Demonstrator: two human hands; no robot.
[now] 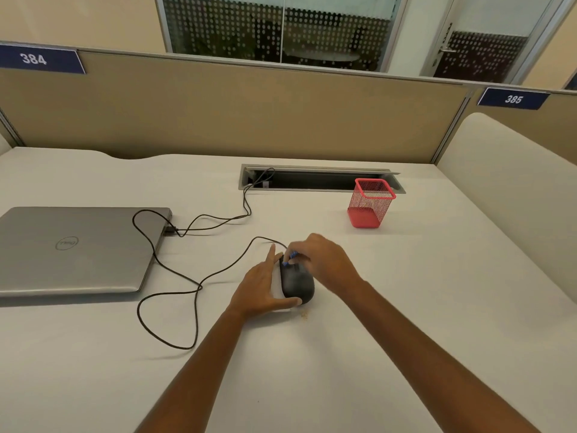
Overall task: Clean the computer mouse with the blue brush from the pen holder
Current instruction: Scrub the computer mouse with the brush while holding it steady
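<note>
While left hand [263,284] is cupping mouse [296,281], grip loose, you're pinching blue brush [293,255] in right hand [324,260] over mouse's far end.

Readable text: "384" in white on the blue plate [39,60] at the top edge of the partition [249,114], far left; "385" in white on a second blue plate [513,98] at the top of the partition on the right. Closed grey laptop [75,250] on the table [406,307] has the round "DELL" logo [66,243] on its lid, seen upside down from the camera. Nothing else legible.
</note>
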